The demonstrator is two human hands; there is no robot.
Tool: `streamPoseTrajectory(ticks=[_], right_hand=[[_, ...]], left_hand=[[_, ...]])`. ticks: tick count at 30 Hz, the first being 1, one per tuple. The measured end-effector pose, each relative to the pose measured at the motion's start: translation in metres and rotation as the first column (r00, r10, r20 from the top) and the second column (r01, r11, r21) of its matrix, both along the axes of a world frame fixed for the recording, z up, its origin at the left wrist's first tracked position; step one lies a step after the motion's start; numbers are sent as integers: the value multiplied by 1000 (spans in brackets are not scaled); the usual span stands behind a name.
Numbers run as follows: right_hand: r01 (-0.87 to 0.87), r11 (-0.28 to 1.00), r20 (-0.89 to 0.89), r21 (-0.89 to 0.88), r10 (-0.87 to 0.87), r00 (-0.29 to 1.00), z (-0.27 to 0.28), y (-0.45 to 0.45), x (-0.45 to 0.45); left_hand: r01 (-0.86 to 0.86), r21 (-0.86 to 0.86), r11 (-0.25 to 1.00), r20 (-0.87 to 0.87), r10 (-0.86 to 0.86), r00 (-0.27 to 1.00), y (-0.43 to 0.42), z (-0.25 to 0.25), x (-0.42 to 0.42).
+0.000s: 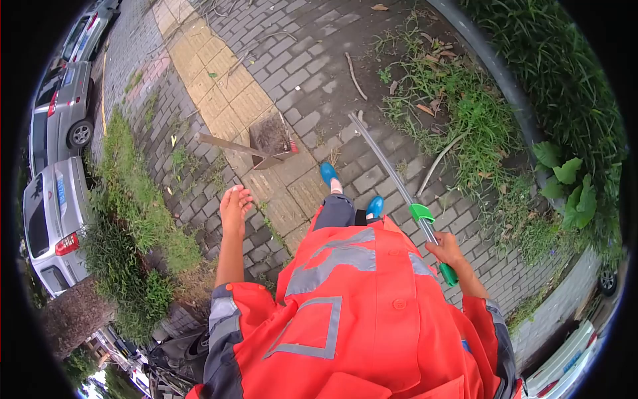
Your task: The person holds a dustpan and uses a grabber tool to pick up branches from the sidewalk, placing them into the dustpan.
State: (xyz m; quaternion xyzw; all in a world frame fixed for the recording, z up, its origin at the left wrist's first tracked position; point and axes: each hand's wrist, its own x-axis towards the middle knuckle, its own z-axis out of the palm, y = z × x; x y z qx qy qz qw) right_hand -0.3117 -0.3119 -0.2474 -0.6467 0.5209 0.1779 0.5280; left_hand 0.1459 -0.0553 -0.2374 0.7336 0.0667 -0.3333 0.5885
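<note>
One green-handled grabber (pixel 399 181) slants right of centre, grasped by the right hand (pixel 446 250). The left hand (pixel 235 205) is empty, fingers loosely bent, below the dustpan (pixel 266 161) left of upper centre.

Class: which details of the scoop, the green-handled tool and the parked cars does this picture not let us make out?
- Head view: the dark contents of the scoop; pieces too small to identify.
- Head view: the stretch of the green-handled tool within the right hand; covered by that hand.
- Head view: the white car at lower right; cut off by the dark round edge.
</note>
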Motion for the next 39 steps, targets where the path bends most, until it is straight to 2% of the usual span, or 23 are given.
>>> streamPoseTrajectory(ticks=[3,4,8,10,11,13,16,17,19,22,23,25,27,29,30,32,34,36,37,38,39], right_hand=[[-169,983,128,-78,178,976,-7,-25,67],[-238,963,108,-128,252,962,-13,-33,90],[-312,944,9,-108,314,949,-46,-53,169],[-345,939,-173,-19,336,926,-55,-59,201],[-357,934,-175,-22,348,921,-64,-58,213],[-367,927,-251,-71,340,906,-81,-55,230],[-425,901,-274,-90,388,880,-100,-43,257],[-441,889,-291,-122,393,872,-104,-39,265],[-422,904,-285,-71,387,877,-105,-34,286],[-540,841,-353,-31,496,793,-118,-18,308],[-541,840,-354,-33,496,793,-107,-12,317],[-514,855,-355,-72,459,814,-96,-14,327],[-479,872,-340,-98,423,840,-101,-24,326],[-483,870,-328,-100,429,842,-110,-39,309],[-463,877,-280,-131,415,866,-121,-46,297],[-447,880,-225,-160,409,885,-116,-55,298],[-390,909,-115,-145,376,919,-72,-67,308],[-381,921,-111,-81,371,922,-59,-82,311],[-364,931,-108,-15,361,926,-57,-91,311],[-382,924,-110,-32,377,920,-58,-97,312],[-398,917,-104,-24,394,913,-58,-106,314]], left_hand=[[-82,46,996,22,81,996,16,-3,32],[-119,55,991,21,118,993,19,-4,41],[-207,46,977,27,206,978,20,0,71],[-179,90,980,130,166,977,23,1,91],[-192,86,978,128,180,975,19,6,100],[-153,211,965,240,101,965,4,15,116],[-144,216,966,322,68,944,-12,2,146],[-157,216,964,319,82,944,-15,-9,157],[-86,294,952,469,-65,881,-21,-43,179],[-51,273,961,540,-110,835,-38,-77,197],[-51,261,964,546,-104,831,-37,-92,200],[-43,68,997,361,15,932,-43,-114,206],[-153,-47,987,226,160,961,-56,-96,202],[-55,-101,993,209,75,975,-56,-87,201],[-62,-108,992,214,84,973,-51,-86,201],[178,-42,983,256,-162,953,-38,-86,204],[176,-54,983,227,-160,961,-31,-81,203],[170,-65,983,194,-155,969,-28,-82,201],[252,-19,968,289,-236,928,-26,-86,200],[325,38,945,377,-315,871,-25,-83,199],[308,48,950,377,-303,875,-26,-79,196]])
